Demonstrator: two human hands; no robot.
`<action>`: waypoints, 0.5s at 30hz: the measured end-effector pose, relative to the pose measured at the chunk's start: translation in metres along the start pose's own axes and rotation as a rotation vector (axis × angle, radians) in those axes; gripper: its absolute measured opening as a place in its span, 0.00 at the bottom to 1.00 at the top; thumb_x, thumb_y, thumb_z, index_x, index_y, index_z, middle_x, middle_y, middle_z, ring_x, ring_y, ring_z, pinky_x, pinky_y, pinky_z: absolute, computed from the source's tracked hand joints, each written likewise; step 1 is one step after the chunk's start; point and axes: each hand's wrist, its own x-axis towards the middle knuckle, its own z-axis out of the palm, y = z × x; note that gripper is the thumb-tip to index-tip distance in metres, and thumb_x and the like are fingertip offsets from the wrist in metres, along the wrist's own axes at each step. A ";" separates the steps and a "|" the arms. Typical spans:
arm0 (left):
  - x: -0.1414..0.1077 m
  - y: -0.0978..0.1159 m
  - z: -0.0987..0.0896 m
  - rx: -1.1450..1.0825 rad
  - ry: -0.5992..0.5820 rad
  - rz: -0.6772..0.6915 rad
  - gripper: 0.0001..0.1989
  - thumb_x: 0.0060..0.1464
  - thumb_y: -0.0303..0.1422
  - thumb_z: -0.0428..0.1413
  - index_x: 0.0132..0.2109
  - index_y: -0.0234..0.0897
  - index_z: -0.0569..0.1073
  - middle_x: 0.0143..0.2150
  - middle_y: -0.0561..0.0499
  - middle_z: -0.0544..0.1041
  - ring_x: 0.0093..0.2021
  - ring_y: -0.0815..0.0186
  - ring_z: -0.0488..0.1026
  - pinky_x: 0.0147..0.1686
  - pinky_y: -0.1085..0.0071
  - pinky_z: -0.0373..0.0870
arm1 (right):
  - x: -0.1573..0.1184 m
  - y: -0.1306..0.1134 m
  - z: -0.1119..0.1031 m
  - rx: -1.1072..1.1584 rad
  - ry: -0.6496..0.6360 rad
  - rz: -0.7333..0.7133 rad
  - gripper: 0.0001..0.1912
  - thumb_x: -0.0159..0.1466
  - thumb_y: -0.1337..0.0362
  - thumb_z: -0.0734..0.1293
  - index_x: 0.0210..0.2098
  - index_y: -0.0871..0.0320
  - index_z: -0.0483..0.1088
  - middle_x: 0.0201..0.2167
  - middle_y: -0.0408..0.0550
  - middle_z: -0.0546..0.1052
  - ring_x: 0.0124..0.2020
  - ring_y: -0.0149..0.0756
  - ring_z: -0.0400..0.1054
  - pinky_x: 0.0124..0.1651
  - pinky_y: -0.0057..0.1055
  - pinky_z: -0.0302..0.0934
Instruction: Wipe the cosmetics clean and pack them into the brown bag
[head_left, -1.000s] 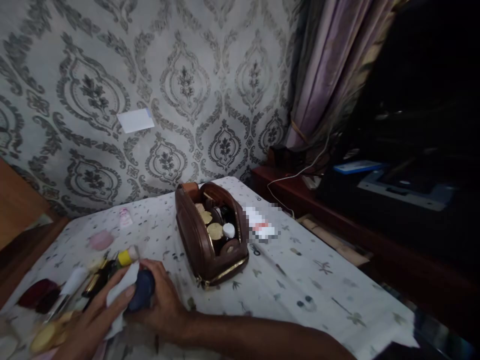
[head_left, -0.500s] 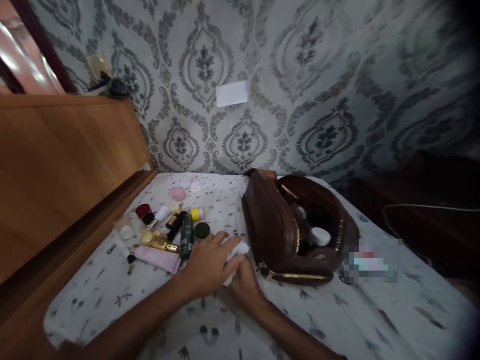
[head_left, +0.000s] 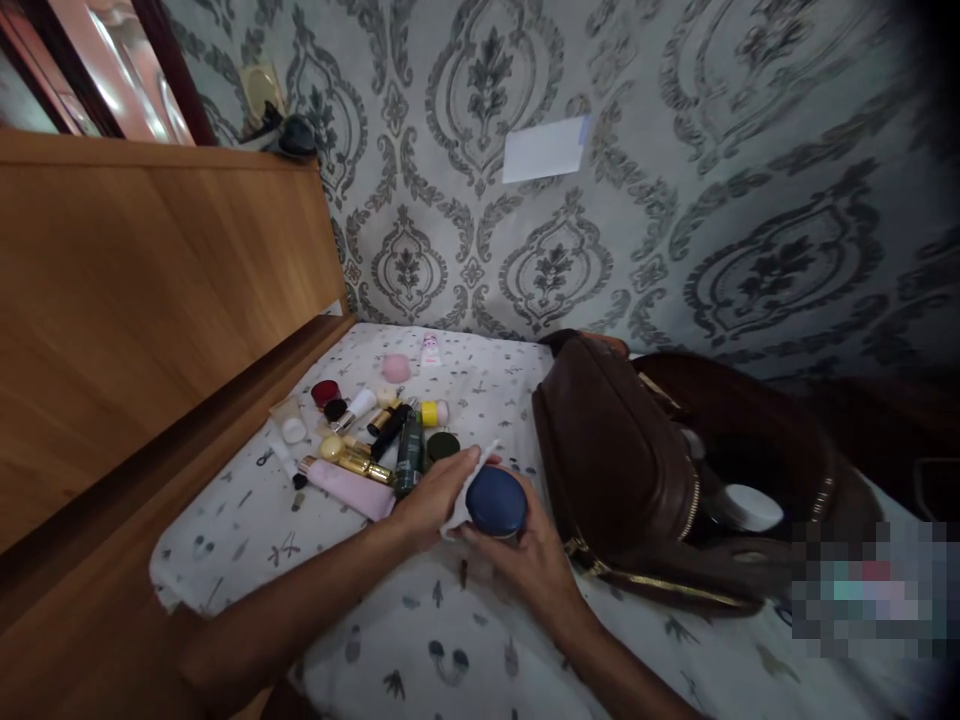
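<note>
Head: blue container (head_left: 496,500) above printed sheet (head_left: 397,625), ornate wallpaper (head_left: 465,190) behind.

We see our left hand (head_left: 431,508) and right hand (head_left: 536,562) bare — slender fingers, narrow wrists, nails too small to make out — and both slim forearms (head_left: 315,590), smoothly tapered, uncovered along nearly all that shows.

Home interior with patterned wallpaper (head_left: 555,235)
</note>
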 end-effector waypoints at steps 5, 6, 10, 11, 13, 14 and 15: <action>-0.001 -0.008 0.004 -0.143 0.012 -0.048 0.32 0.40 0.58 0.63 0.44 0.37 0.78 0.29 0.54 0.72 0.23 0.73 0.60 0.21 0.75 0.54 | -0.003 0.008 0.000 -0.085 0.085 -0.064 0.37 0.50 0.53 0.77 0.57 0.54 0.66 0.56 0.57 0.71 0.57 0.52 0.66 0.61 0.51 0.59; -0.001 -0.008 0.003 -0.150 0.003 -0.073 0.30 0.41 0.57 0.63 0.43 0.37 0.77 0.26 0.56 0.70 0.21 0.73 0.58 0.20 0.75 0.51 | -0.003 0.010 0.000 -0.108 0.091 -0.091 0.37 0.50 0.52 0.77 0.57 0.53 0.66 0.57 0.56 0.70 0.59 0.52 0.64 0.63 0.53 0.57; 0.000 -0.008 0.000 -0.159 0.015 -0.098 0.26 0.40 0.54 0.65 0.36 0.35 0.76 0.21 0.58 0.64 0.20 0.72 0.58 0.21 0.74 0.52 | -0.003 0.012 0.001 -0.159 0.092 -0.146 0.39 0.51 0.50 0.76 0.58 0.54 0.65 0.58 0.57 0.68 0.60 0.53 0.62 0.65 0.54 0.53; 0.000 -0.008 0.000 -0.168 0.024 -0.077 0.25 0.39 0.52 0.66 0.35 0.34 0.75 0.22 0.57 0.66 0.22 0.72 0.59 0.22 0.74 0.54 | -0.004 0.011 0.001 -0.169 0.101 -0.152 0.39 0.51 0.50 0.76 0.58 0.54 0.64 0.58 0.57 0.68 0.60 0.52 0.63 0.64 0.54 0.54; 0.000 -0.007 0.001 -0.189 0.032 -0.032 0.24 0.37 0.50 0.67 0.32 0.35 0.74 0.24 0.56 0.68 0.25 0.71 0.61 0.25 0.73 0.57 | -0.006 0.007 0.001 -0.196 0.125 -0.170 0.40 0.51 0.51 0.76 0.59 0.55 0.62 0.57 0.57 0.68 0.58 0.51 0.64 0.63 0.53 0.56; 0.000 -0.007 0.002 -0.196 0.031 -0.017 0.23 0.37 0.50 0.68 0.31 0.35 0.73 0.24 0.56 0.68 0.25 0.71 0.62 0.26 0.73 0.58 | -0.007 0.004 0.001 -0.210 0.140 -0.183 0.39 0.52 0.51 0.76 0.59 0.55 0.63 0.56 0.56 0.69 0.57 0.50 0.65 0.62 0.52 0.58; -0.001 -0.007 0.003 -0.200 0.028 -0.009 0.23 0.36 0.49 0.68 0.29 0.35 0.72 0.25 0.56 0.68 0.26 0.71 0.62 0.27 0.73 0.59 | -0.008 0.001 0.001 -0.225 0.151 -0.196 0.37 0.52 0.52 0.76 0.58 0.55 0.63 0.55 0.56 0.70 0.55 0.49 0.66 0.61 0.51 0.59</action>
